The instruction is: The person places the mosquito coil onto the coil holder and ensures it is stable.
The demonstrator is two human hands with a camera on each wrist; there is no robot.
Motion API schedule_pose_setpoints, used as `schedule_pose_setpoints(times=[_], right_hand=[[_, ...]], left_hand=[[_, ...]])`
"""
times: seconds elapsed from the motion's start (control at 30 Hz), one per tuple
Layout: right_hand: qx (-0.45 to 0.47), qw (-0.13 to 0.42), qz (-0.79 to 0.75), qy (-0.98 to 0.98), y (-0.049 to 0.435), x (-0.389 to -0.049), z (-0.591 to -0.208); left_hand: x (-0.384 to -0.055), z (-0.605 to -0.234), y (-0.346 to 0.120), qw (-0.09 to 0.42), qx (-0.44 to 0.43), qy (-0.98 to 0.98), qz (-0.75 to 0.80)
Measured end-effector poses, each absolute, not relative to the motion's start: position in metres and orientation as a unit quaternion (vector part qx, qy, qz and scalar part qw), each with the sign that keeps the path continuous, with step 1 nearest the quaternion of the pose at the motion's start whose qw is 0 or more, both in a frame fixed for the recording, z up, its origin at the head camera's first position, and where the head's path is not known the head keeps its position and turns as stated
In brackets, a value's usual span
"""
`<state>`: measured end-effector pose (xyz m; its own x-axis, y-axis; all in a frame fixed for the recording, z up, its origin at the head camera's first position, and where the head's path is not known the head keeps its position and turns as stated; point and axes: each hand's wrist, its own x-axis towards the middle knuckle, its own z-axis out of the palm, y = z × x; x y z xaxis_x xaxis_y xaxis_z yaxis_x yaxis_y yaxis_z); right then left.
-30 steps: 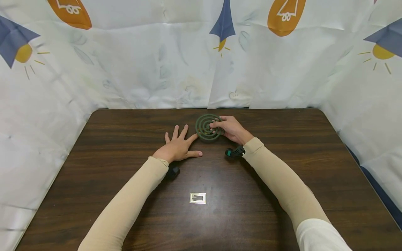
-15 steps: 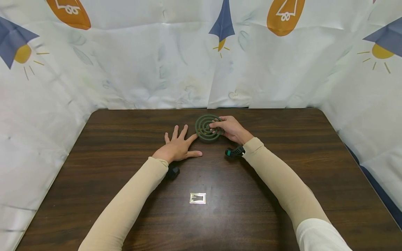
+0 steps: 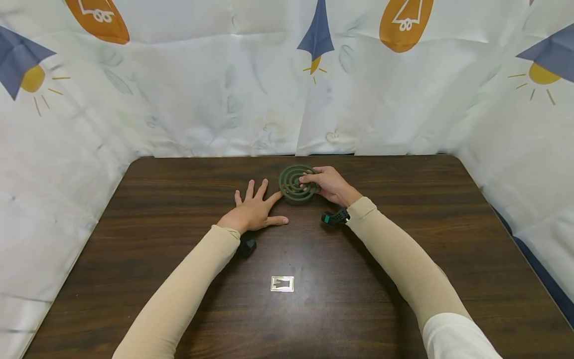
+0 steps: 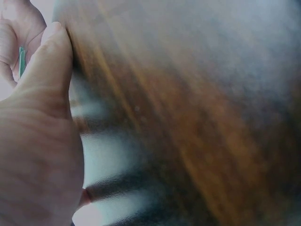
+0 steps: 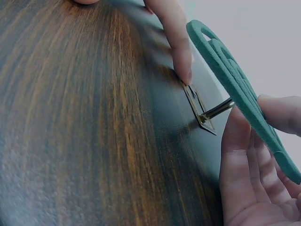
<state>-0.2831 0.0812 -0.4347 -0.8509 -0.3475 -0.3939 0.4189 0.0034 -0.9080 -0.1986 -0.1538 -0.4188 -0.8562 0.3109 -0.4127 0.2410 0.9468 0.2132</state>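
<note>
R grip (image 3: 333, 184) clamped on green coil (image 5: 231, 80), L grip (image 3: 252, 212) spread against metal stand (image 5: 218, 111) (unmoved vs. prev.)

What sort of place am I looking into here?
Probably a screened-off indoor workspace, though the room beyond is hidden: a dark table with printed cloth hanging behind it and along both sides.

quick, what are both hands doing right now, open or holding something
Left hand: open, fingers spread, index fingertip at the metal stand.
Right hand: closed, pinching the green coil.
</note>
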Motion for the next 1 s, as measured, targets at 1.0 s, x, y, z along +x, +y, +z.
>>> schedule_pose_setpoints(times=[1.0], right_hand=[[0.027, 0.279, -0.694, 0.663, 0.0799, -0.2830, -0.4336]], left_hand=[[-0.2008, -0.4226, -0.1540, 0.228, 0.144, 0.960, 0.071]])
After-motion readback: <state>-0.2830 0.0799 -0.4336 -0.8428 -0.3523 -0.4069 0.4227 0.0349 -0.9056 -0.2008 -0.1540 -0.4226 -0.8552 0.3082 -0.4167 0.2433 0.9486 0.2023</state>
